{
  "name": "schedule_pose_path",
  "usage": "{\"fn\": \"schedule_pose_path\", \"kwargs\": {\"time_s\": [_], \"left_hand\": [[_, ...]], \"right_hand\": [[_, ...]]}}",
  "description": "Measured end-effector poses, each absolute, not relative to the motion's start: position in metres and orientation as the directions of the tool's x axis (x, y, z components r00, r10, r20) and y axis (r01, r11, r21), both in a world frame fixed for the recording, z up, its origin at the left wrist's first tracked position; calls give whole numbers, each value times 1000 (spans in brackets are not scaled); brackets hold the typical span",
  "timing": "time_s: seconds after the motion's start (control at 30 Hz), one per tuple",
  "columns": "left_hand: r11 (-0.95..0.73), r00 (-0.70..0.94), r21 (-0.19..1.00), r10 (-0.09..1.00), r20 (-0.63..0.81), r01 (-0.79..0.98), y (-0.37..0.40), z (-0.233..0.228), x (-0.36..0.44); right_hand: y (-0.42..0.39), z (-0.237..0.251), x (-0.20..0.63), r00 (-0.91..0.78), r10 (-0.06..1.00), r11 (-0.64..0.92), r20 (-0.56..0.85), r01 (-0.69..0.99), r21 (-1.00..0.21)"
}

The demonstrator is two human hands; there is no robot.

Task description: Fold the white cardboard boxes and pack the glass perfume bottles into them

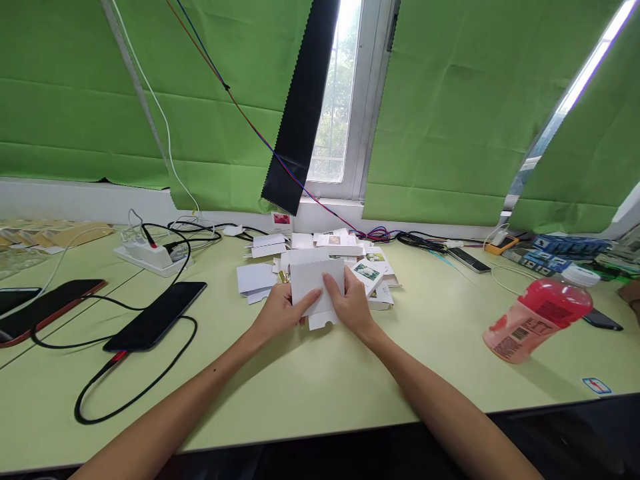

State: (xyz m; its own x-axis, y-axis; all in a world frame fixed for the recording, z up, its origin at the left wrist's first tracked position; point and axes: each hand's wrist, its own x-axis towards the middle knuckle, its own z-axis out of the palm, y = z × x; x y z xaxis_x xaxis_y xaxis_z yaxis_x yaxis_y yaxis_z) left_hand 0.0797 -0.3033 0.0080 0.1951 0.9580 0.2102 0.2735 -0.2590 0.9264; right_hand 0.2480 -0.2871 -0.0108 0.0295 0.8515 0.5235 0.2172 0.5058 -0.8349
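Between my two hands is a small white cardboard box, its flaps sticking out at the top and bottom. My left hand grips the box's left side, thumb pressed on the near face. On the right side, my right hand holds it the same way, its thumb also on the face. The fingers behind the box are mostly hidden. Just beyond lies a pile of white boxes, among them a box with a green printed picture. To the left of my hands rests a flattened white box.
A black phone with a looped cable lies on the left, near a white power strip. At the right a bottle with pink liquid leans at an angle in view. Cables and another phone line the back edge.
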Motion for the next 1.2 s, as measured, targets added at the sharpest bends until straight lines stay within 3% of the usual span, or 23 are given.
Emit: {"fn": "schedule_pose_path", "kwargs": {"time_s": [0.8, 1.2], "left_hand": [[-363, 245, 869, 925, 292, 337, -301, 5, 79], [-425, 178, 779, 904, 388, 461, -297, 3, 78]], "right_hand": [[-282, -17, 250, 13, 853, 505, 522, 235, -831], [-284, -14, 250, 9, 857, 500, 516, 227, -835]]}}
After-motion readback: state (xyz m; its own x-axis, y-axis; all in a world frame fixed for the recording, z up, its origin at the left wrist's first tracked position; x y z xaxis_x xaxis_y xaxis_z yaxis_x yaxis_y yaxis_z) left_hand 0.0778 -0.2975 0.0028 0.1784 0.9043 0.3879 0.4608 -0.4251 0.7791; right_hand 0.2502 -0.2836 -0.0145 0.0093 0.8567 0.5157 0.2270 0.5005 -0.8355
